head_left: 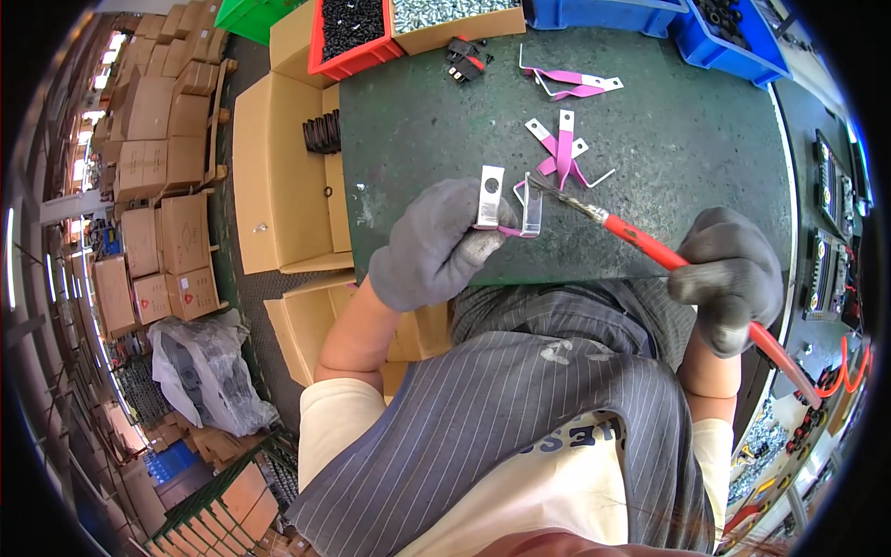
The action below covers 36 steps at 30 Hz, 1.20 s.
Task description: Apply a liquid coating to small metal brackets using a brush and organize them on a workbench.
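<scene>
My left hand (427, 246), in a grey glove, is closed on a bent metal strip (490, 200) with a hole in its flat end and pink covering between its bare ends. My right hand (729, 274), also gloved, grips a thin brush (639, 243) by its red handle. The dark bristles reach the upright bare end of the strip; whether they touch it I cannot tell. Beyond them, several similar pink-covered strips (564, 148) lie crossed on the dark green table (427, 121). Farther back rests another small group of pink-covered strips (575, 82).
Small black and red switches (466, 60) lie near the back edge. Behind stand a red bin (357, 56) of black parts, a carton (464, 32) of shiny hardware and blue bins (733, 56). Open cardboard boxes (269, 176) flank the table's left side; tools (826, 269) sit at right.
</scene>
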### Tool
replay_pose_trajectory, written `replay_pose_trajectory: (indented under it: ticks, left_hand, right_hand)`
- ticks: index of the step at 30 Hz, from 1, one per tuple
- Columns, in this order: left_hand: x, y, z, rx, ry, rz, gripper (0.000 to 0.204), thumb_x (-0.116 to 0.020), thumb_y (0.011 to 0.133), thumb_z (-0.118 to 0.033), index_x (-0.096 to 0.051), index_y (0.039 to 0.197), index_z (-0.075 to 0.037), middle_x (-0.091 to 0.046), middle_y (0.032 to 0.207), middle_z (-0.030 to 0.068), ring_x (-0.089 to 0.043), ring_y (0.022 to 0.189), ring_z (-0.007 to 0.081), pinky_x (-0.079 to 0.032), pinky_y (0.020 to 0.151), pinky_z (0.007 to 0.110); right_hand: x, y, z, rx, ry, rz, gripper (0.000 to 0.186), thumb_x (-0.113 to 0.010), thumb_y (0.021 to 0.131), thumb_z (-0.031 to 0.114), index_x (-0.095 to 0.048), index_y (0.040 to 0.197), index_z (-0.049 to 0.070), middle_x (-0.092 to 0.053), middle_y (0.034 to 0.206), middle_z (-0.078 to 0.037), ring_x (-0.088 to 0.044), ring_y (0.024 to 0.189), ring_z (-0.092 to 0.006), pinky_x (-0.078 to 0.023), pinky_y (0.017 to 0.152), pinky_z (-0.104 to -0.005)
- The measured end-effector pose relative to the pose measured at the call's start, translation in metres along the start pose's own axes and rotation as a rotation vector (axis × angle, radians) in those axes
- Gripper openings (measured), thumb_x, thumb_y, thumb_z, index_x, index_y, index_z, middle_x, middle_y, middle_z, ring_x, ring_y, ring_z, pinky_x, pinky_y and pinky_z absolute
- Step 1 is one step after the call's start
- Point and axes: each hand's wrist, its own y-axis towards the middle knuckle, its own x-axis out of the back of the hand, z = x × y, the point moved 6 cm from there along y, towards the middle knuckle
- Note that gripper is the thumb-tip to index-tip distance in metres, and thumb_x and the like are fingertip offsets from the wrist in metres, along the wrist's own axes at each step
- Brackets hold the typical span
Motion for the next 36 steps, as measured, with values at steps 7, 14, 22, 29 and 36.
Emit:
replay_pose_trajectory:
  ticks: [7, 14, 22, 29, 36]
  left_hand:
    - [-0.006, 0.000, -0.005, -0.139, 0.241, 0.038, 0.024, -0.055, 0.083, -0.023, -0.053, 0.098, -0.005, -0.054, 0.084, 0.0138, -0.052, 0.076, 0.0339, -0.042, 0.070, 0.040]
    - [-0.012, -0.003, -0.011, -0.142, 0.411, -0.010, 0.025, -0.056, 0.079, -0.023, -0.051, 0.094, -0.003, -0.052, 0.092, 0.0158, -0.051, 0.084, 0.0321, -0.040, 0.075, 0.041]
    - [-0.014, -0.007, -0.008, -0.160, 0.333, -0.054, 0.027, -0.059, 0.077, -0.020, -0.051, 0.095, -0.002, -0.052, 0.095, 0.0170, -0.051, 0.085, 0.0331, -0.041, 0.077, 0.043]
    - [-0.013, -0.009, -0.016, -0.192, 0.460, -0.108, 0.024, -0.059, 0.077, -0.018, -0.052, 0.095, -0.003, -0.052, 0.095, 0.0166, -0.052, 0.085, 0.0326, -0.041, 0.076, 0.043]
    - [-0.004, 0.009, 0.004, 0.220, 0.251, -0.142, 0.028, -0.066, 0.071, -0.014, -0.055, 0.095, -0.005, -0.054, 0.081, 0.0104, -0.054, 0.067, 0.0235, -0.043, 0.062, 0.033]
  right_hand:
    - [0.007, 0.000, 0.004, 0.020, 0.093, 0.038, 0.041, -0.052, 0.083, 0.045, -0.059, 0.065, 0.009, -0.054, 0.060, -0.002, -0.050, 0.051, -0.0165, -0.038, 0.045, -0.0296]
    - [-0.021, 0.002, 0.005, 0.022, -0.009, 0.181, 0.034, -0.054, 0.084, 0.037, -0.061, 0.070, 0.007, -0.056, 0.062, -0.004, -0.051, 0.049, -0.0178, -0.040, 0.044, -0.0301]
    - [-0.022, 0.006, 0.017, 0.094, -0.071, 0.185, 0.029, -0.060, 0.076, 0.036, -0.062, 0.071, 0.007, -0.056, 0.060, -0.003, -0.053, 0.049, -0.0178, -0.038, 0.042, -0.0300]
    - [-0.015, 0.002, 0.016, 0.010, -0.052, 0.100, 0.027, -0.061, 0.071, 0.036, -0.064, 0.067, 0.010, -0.053, 0.059, -0.004, -0.053, 0.048, -0.0203, -0.038, 0.043, -0.0308]
    - [0.018, -0.017, -0.002, -0.150, 0.090, -0.261, 0.040, -0.049, 0.084, 0.042, -0.054, 0.064, 0.008, -0.050, 0.056, -0.004, -0.046, 0.046, -0.0152, -0.034, 0.042, -0.0282]
